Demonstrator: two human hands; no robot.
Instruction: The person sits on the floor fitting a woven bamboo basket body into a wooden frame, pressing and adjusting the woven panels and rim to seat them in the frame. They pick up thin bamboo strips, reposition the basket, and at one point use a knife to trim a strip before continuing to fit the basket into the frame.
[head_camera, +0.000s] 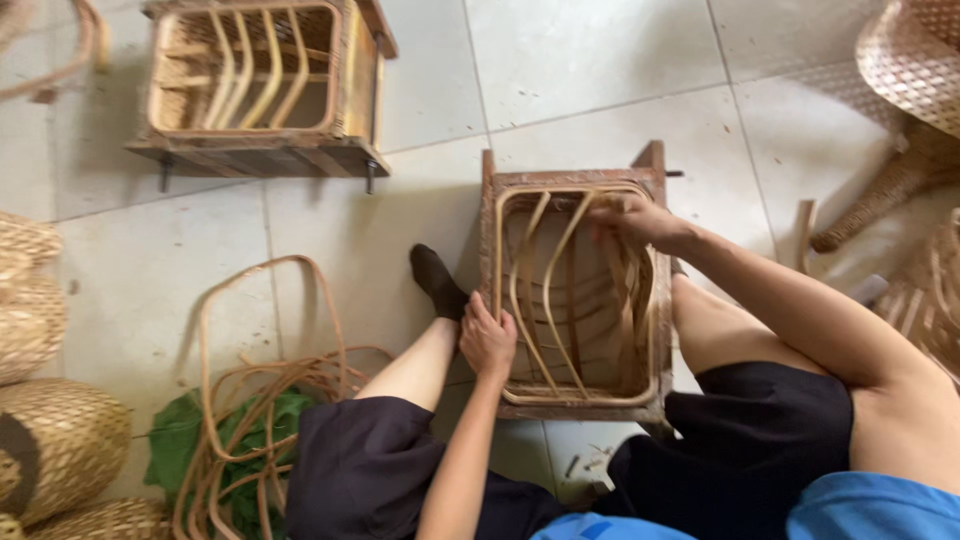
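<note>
Rattan loops (250, 400) left of frame (575, 290)

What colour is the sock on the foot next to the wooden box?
The sock is black, seen in the head view, just left of the wooden box.

Matt bent rattan ribs (548, 290) fill a rough wooden frame (487, 215) on smooth, pale floor tiles (560, 70)

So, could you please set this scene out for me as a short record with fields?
Setting: tiled floor, person seated, seen from above
Left hand: grips the near left edge of the wooden frame
Right hand: on the bent cane strips at the frame's far rim
Second frame: same kind, apart, at upper left
Loose cane loops: on the floor at left, over a green sheet
Woven baskets: at far left
</note>
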